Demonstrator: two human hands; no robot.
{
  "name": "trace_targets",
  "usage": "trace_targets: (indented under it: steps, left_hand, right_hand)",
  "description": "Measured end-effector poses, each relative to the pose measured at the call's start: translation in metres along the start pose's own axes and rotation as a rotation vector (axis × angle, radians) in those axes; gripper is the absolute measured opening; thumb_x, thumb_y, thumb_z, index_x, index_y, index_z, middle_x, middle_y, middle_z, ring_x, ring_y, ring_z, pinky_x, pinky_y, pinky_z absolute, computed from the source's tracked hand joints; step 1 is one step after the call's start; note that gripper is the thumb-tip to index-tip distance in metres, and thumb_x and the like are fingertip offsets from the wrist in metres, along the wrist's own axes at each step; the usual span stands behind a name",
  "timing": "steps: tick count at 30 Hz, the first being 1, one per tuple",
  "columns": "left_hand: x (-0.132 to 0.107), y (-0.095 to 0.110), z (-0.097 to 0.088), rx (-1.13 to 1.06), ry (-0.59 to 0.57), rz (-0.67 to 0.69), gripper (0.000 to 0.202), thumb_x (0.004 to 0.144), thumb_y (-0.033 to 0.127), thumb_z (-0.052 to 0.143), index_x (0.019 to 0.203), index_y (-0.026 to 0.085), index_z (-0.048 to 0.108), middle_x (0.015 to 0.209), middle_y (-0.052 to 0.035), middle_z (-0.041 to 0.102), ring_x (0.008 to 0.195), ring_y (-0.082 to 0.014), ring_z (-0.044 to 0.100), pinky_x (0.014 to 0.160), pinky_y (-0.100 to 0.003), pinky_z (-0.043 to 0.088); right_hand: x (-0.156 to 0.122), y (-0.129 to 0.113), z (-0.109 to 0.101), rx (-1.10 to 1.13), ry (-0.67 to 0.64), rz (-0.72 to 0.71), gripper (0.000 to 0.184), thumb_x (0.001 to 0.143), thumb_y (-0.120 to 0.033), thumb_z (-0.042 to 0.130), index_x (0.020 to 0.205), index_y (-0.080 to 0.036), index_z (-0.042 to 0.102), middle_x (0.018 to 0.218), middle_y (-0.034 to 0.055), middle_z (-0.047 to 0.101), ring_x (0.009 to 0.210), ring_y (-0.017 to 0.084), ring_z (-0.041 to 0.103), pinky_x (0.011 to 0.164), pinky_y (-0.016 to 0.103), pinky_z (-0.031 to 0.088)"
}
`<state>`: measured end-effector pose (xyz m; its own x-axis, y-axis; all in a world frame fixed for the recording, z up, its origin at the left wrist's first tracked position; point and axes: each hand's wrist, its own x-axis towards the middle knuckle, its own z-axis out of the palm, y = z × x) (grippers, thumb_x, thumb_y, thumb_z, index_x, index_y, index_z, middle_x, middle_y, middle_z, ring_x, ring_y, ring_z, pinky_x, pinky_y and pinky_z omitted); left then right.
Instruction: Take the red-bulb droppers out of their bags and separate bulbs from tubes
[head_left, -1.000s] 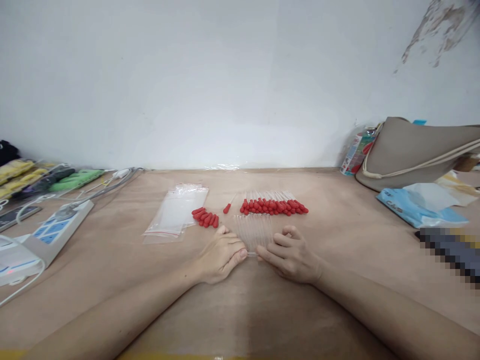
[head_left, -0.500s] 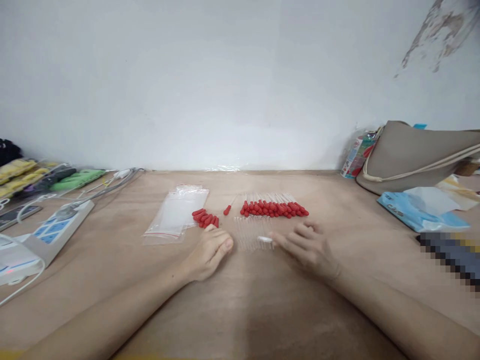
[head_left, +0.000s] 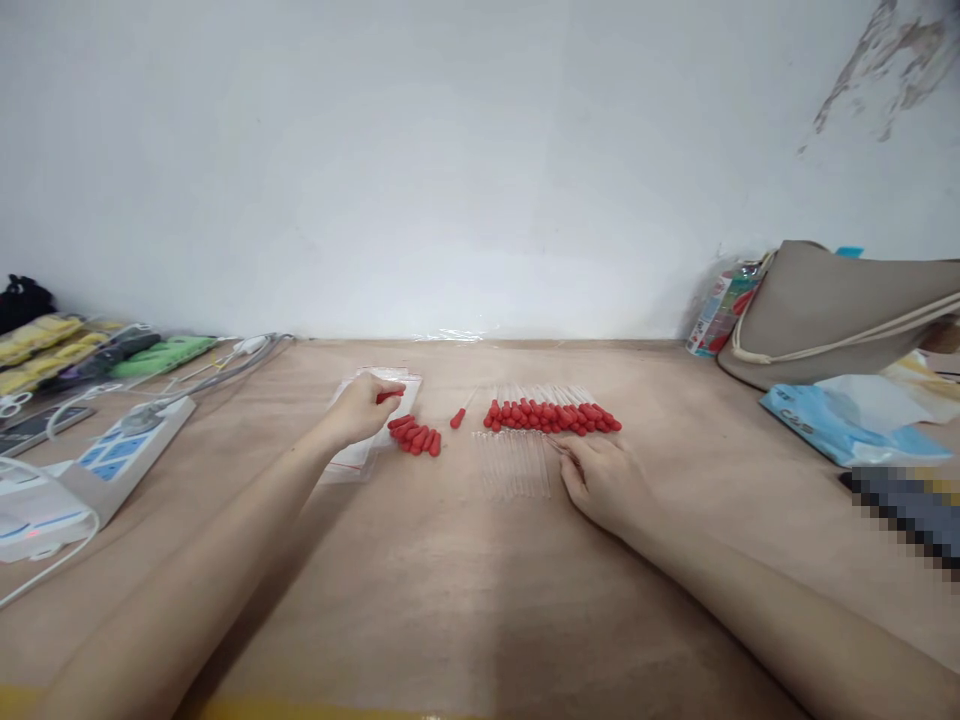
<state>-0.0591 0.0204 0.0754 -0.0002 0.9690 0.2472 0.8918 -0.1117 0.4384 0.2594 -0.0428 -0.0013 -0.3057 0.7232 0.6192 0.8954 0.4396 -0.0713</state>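
Observation:
My left hand [head_left: 362,408] hovers over the clear plastic bags [head_left: 358,440], closed on one red rubber bulb [head_left: 389,396] above the loose pile of red bulbs [head_left: 417,436]. A single assembled dropper [head_left: 459,411] lies beside the pile. Further right is a row of droppers with red bulbs [head_left: 553,415]. In front of that row lie several bare clear glass tubes [head_left: 514,462]. My right hand [head_left: 600,475] rests on the table at the right edge of the tubes, its fingertips pinching at one tube.
A white power strip [head_left: 112,460] with cables lies at the left, near green and yellow packets [head_left: 154,357]. At the right stand a beige bag [head_left: 840,310], a small can [head_left: 714,310] and blue packaging [head_left: 840,420]. The wooden table [head_left: 480,590] meets a white wall.
My left hand left the tubes, moved up and left to the bulb pile and picked up one red bulb. My right hand shifted to the right edge of the tubes.

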Motion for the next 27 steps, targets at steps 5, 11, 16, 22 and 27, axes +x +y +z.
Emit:
trace_targets:
  steps: [5,11,16,22,27]
  left_hand:
    - [-0.001,0.006,0.004,-0.007,-0.095,0.046,0.033,0.07,0.031,0.049,0.099,0.019,0.059,0.071,0.001,0.062,0.067,-0.0158,0.057,0.061,-0.025,0.042]
    - [-0.014,0.019,0.023,0.172,-0.062,0.143,0.02,0.069,0.027,0.048,0.085,0.019,0.056,0.074,-0.0014,0.063,0.069,-0.0176,0.058,0.058,-0.026,0.04]
    - [-0.016,0.021,0.029,0.212,-0.068,0.137,0.012,0.069,0.028,0.048,0.073,0.019,0.055,0.068,-0.0026,0.063,0.068,-0.0194,0.058,0.057,-0.027,0.04]
    - [-0.012,0.018,0.017,0.195,0.017,0.111,0.02,0.073,0.036,0.047,0.072,0.019,0.057,0.076,-0.0028,0.064,0.07,-0.0184,0.059,0.06,-0.026,0.041]
    - [-0.008,0.019,0.005,0.201,0.11,0.089,0.021,0.074,0.038,0.047,0.069,0.019,0.058,0.078,-0.0028,0.065,0.074,-0.0184,0.059,0.065,-0.026,0.042]
  right_hand:
    - [0.001,-0.007,0.003,0.023,-0.027,-0.031,0.02,0.08,-0.016,0.042,0.085,-0.018,0.062,0.076,0.0038,0.064,0.076,0.016,0.054,0.072,0.029,0.027]
    - [0.004,-0.014,0.003,0.0,-0.038,-0.021,0.016,0.077,-0.017,0.045,0.069,-0.016,0.06,0.069,0.0039,0.061,0.071,0.016,0.051,0.07,0.029,0.026]
    - [0.008,-0.02,-0.001,0.025,-0.079,0.046,0.02,0.076,-0.017,0.044,0.057,-0.016,0.05,0.064,0.0024,0.059,0.065,0.014,0.049,0.063,0.028,0.023]
    - [0.01,-0.017,0.002,0.185,-0.15,0.177,0.023,0.078,-0.021,0.04,0.06,-0.018,0.054,0.056,-0.0011,0.056,0.05,0.01,0.044,0.052,0.025,0.019]
    - [0.01,-0.015,0.001,0.222,-0.169,0.22,0.026,0.08,-0.024,0.038,0.067,-0.019,0.06,0.052,-0.0022,0.054,0.046,0.01,0.043,0.052,0.024,0.021]
